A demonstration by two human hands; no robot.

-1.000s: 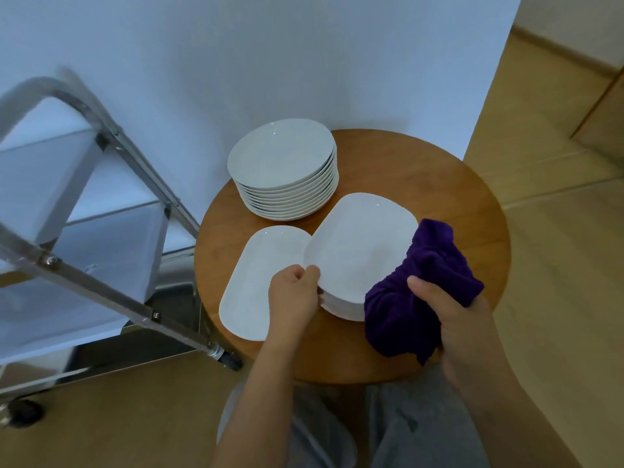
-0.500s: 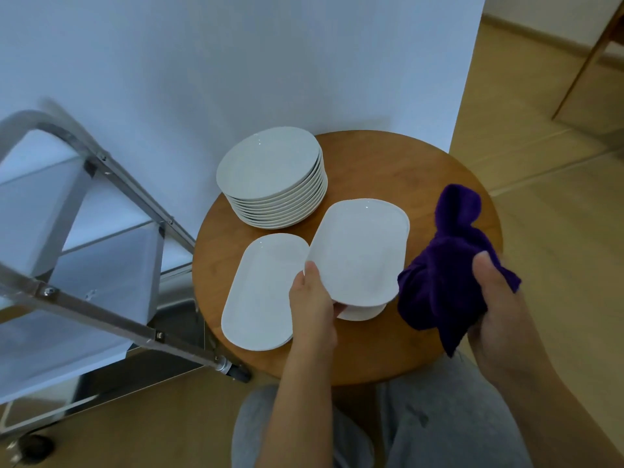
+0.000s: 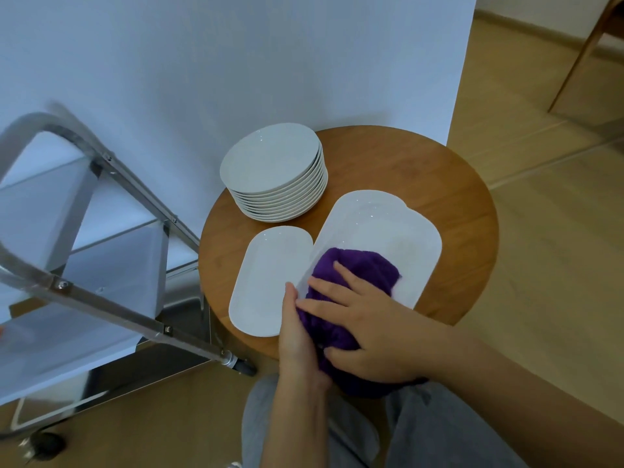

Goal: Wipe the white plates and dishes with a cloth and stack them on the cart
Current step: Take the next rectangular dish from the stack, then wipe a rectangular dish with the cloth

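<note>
At far left stands the metal cart (image 3: 111, 261), its shelves showing no plates in this view, so by my judgement the stacking has hardly begun. Next to it, on the round wooden table (image 3: 422, 177), a stack of round white plates (image 3: 273, 173) sits at the back and a flat oblong dish (image 3: 266, 282) lies in front, just beside the dish being worked on. The left hand (image 3: 297, 336) grips the near left edge of that rectangular dish (image 3: 398, 231), thumb along the rim, and holds it tilted up off the table; the fingers underneath are hidden. What has changed is the cloth: half a second ago the purple cloth (image 3: 358, 268) hung bunched in the air to the right of the dish, and now it is pressed onto the dish's near face. The right hand (image 3: 368, 329) lies on top of it with fingers spread and fairly straight, pressing rather than clutching. That suggests the wiping of this dish has only just started, with its far half still uncovered and the move to the cart yet to come.
</note>
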